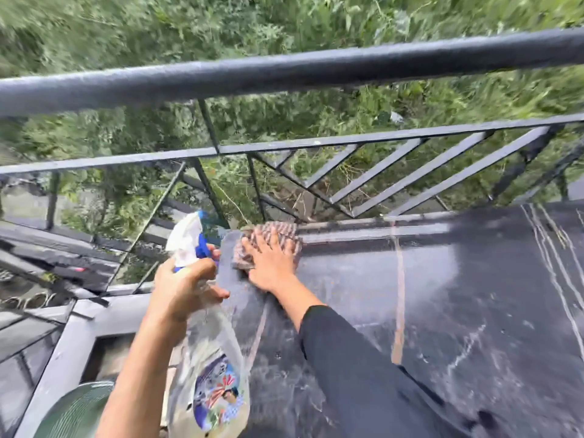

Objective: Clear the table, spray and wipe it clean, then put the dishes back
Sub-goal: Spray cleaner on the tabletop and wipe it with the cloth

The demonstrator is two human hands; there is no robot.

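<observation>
We have the cloth (268,245) pinned flat under our right hand (271,263) at the far left corner of the dark table (458,295), fingers spread wide and lying on top of it rather than curled round it, so the palm is pressing, not gripping. The cloth looks soft and limp with a checked weave; we judge it will bunch or slide out unless the whole palm keeps weight on it, and it is best driven from its middle. Our left hand (183,289) is wrapped tightly about the neck of the spray bottle (208,358), fingers closed round it, one near the blue trigger, holding it just off the table's left edge. The bottle is clear thin plastic, and how full it is we cannot tell, so we guess it is light and a little squashy; the neck is the firm place to hold, since the body may be slick if wet. The tabletop seems hard, smooth and streaked with damp, so the cloth should glide easily. No dishes show on the part we can see, leaving wide open room to the right and toward us. The tight spots are the left edge and the far edge, where the black railing (284,77) runs close behind and a drop lies beyond.
</observation>
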